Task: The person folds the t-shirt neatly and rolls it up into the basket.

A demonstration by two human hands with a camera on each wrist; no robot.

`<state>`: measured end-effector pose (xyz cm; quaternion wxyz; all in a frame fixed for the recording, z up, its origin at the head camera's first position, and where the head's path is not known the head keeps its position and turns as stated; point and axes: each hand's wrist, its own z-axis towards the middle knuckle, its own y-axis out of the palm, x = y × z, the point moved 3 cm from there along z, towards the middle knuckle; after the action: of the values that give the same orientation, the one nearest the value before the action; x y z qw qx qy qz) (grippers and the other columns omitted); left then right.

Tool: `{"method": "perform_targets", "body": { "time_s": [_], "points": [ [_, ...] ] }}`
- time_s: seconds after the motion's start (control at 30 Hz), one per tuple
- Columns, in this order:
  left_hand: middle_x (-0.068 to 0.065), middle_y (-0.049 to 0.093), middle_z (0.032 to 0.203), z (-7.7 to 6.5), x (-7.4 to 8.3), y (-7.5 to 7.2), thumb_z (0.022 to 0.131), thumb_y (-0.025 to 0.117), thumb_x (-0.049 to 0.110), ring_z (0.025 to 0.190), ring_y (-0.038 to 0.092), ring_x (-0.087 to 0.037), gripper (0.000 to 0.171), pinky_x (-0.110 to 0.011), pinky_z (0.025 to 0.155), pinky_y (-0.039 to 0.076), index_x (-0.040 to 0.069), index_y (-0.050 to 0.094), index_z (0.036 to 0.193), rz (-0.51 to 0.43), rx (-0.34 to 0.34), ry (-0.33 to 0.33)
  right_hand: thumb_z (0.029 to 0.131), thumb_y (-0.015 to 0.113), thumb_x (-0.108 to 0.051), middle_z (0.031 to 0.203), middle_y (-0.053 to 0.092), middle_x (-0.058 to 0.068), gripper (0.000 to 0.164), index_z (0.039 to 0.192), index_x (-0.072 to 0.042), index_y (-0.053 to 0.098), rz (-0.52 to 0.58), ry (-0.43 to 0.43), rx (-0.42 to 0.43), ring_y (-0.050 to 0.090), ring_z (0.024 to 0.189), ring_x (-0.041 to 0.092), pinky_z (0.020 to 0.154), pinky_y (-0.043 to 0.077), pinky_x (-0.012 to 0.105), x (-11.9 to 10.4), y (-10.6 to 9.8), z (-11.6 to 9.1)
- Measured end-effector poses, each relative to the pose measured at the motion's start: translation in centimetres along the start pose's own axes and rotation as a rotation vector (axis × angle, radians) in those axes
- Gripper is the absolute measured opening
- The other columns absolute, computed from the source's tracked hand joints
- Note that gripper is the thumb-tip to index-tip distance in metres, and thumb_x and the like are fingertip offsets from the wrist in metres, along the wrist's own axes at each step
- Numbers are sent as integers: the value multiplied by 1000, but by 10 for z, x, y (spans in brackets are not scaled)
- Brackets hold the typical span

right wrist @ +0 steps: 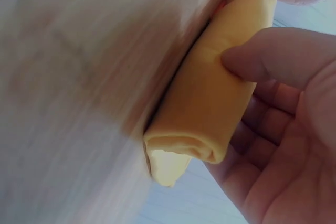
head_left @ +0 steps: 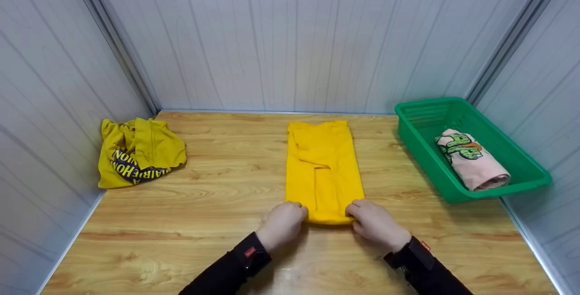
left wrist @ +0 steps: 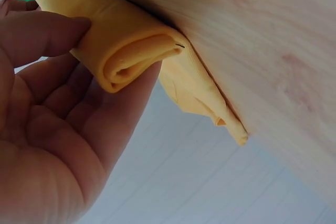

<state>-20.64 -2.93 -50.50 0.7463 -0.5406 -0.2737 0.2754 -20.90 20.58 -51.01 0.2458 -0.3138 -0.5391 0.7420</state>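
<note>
A yellow shirt (head_left: pixel 322 150) lies folded into a long strip on the wooden table, a sleeve laid along its top. Its near end is turned up in a thick roll. At the left end of that roll, my left hand (head_left: pixel 283 223) grips the cloth, thumb on the near side and fingers over it. My right hand (head_left: pixel 379 224) holds the right end the same way. Spiral layers show at the end of the roll (left wrist: pixel 126 61) in the left wrist view. In the right wrist view, the right thumb (right wrist: pixel 247 61) presses on the rolled cloth (right wrist: pixel 194 103).
To the right stands a green plastic basket (head_left: pixel 421 154) with a rolled pink garment (head_left: pixel 480 163) inside. A crumpled olive-yellow garment with printed lettering (head_left: pixel 140 152) lies at the left edge. Pale panel walls (head_left: pixel 272 41) enclose the wooden table (head_left: pixel 204 204) at the back and sides.
</note>
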Motion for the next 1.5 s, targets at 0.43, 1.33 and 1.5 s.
{"method": "perform_targets", "body": {
  "time_s": [0.43, 1.33, 1.5],
  "points": [
    [-2, 56, 71, -4, 0, -3, 75, 70, 0, 66, 59, -21, 16, -34, 58, 48, 10, 58, 77, 2, -68, -2, 86, 66, -6, 92, 61, -1, 11, 96, -11, 65, 140, 8, -85, 57, 83, 16, 76, 49, 39, 2, -3, -5],
    [-1, 60, 71, 4, -18, 2, 85, 65, -1, 68, 60, -20, 12, -35, 66, 51, 10, 63, 80, -214, -64, -80, 96, 62, -8, 95, 66, 8, 9, 102, -3, 66, 197, 49, -130, 62, 87, 23, 78, 51, 43, 14, -6, -1],
    [-4, 63, 75, 5, -22, 3, 89, 65, 4, 71, 62, -21, 6, -36, 68, 52, 8, 66, 84, -238, -44, -91, 97, 61, -9, 95, 66, 7, 10, 103, -3, 66, 216, 91, -128, 62, 87, 22, 77, 51, 43, 17, -5, 1]
  ]
}}
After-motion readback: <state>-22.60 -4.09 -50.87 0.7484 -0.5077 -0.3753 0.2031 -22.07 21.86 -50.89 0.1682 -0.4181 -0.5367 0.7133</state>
